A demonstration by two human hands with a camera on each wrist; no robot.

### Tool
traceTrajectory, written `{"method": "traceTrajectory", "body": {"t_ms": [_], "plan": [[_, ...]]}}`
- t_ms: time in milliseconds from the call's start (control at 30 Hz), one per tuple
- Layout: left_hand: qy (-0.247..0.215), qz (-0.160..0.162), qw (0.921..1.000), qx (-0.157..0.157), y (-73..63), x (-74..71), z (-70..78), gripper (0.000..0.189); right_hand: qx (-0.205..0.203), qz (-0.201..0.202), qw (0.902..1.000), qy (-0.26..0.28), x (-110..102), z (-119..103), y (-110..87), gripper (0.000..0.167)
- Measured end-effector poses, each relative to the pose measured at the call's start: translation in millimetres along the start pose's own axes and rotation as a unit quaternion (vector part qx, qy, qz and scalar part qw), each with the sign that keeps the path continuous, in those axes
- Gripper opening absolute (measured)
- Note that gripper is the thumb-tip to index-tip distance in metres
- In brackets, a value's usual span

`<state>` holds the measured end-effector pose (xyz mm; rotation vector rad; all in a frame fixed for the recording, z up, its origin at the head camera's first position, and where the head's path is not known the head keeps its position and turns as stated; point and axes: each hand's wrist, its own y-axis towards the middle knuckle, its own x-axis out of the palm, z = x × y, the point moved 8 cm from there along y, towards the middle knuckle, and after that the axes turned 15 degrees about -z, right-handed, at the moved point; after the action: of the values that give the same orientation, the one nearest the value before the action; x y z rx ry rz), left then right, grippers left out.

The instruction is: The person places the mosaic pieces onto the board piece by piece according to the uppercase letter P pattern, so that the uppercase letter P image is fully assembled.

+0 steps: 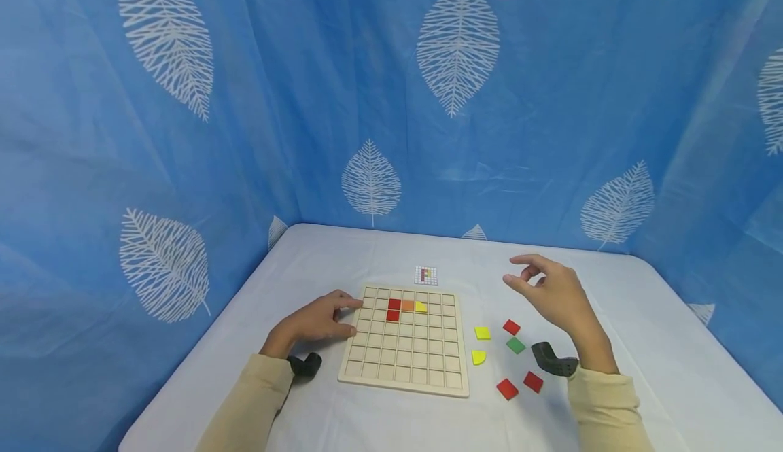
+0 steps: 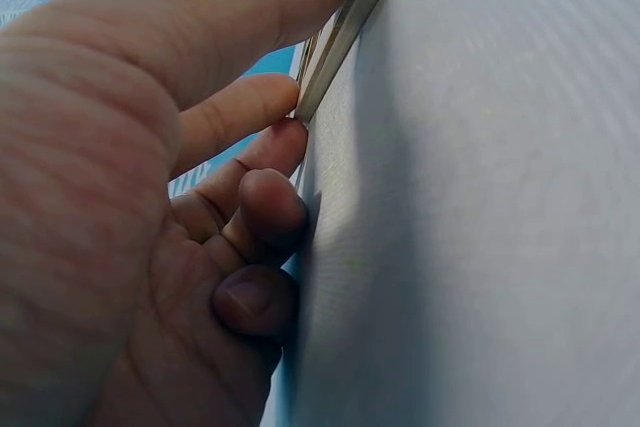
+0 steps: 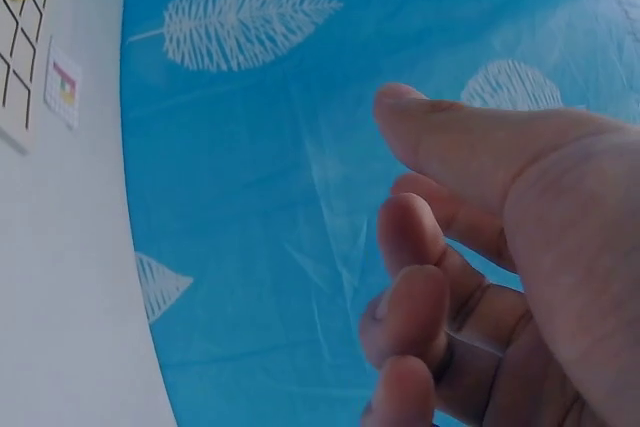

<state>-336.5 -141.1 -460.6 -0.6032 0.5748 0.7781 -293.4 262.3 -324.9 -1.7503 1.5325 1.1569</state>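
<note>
Over at the board's point(image 1: 404, 357) nine o'clock edge I see the left hand point(image 1: 315, 318) touching it, grip spread wide. The board lies flat on the table point(image 1: 342, 418), fitted tiles point(image 1: 393, 305) near its twelve. A card point(image 1: 425, 276) sits just beyond. Loose tiles point(image 1: 482, 333) scatter around three to four; toward two hangs the right hand point(image 1: 553, 296), empty, grip narrowly parted.

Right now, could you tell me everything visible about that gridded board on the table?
The board is pale, looks wooden and is roughly square, with raised ridges dividing its face into small square cells. It lies flat on the white-covered table. Toward its far edge sit two red tiles, an orange tile and a round-cornered yellow tile, each in its own cell. The person's left hand touches its left edge.
</note>
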Motion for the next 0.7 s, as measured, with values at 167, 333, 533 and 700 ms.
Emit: {"method": "traceTrajectory", "body": {"t_ms": [167,333,533,700], "plan": [[0.003,0.000,1.0000,0.001,2.4,1.3,-1.8,0.060,0.014,-0.034,0.9993,0.012,3,18,0.3,0.047],[0.006,0.001,1.0000,0.002,3.9,-0.3,-1.0,0.060,0.019,-0.062,0.9976,0.026,6,33,-0.2,0.047],[0.010,0.005,0.9999,-0.006,2.5,-1.6,-1.8,0.060,0.020,-0.104,0.9925,0.062,13,44,0.6,0.047],[0.013,0.001,0.9999,0.003,2.9,0.0,-0.6,0.059,0.024,-0.115,0.9906,0.071,19,55,-0.9,0.045]]}}
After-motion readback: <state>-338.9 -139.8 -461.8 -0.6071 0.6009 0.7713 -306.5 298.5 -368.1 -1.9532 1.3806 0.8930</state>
